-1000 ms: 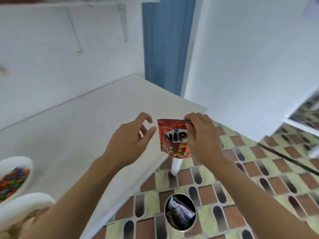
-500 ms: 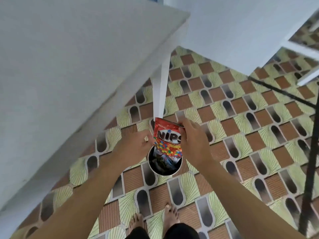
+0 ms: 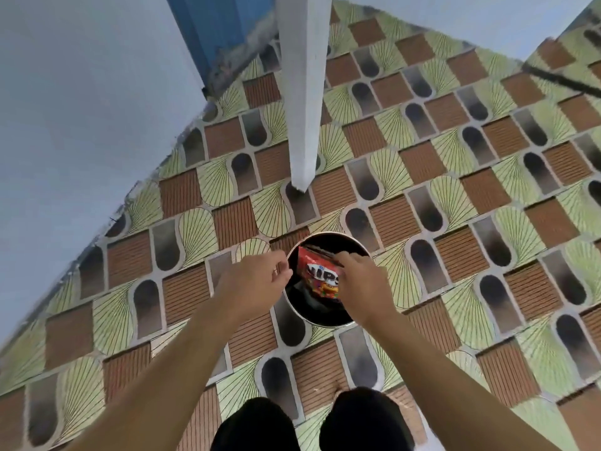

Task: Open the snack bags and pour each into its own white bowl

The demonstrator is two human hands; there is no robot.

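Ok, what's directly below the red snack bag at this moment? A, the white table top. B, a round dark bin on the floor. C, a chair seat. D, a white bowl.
B: the red snack bag, pinched by the right hand, hangs over the mouth of the round dark bin, which stands on the tiled floor.
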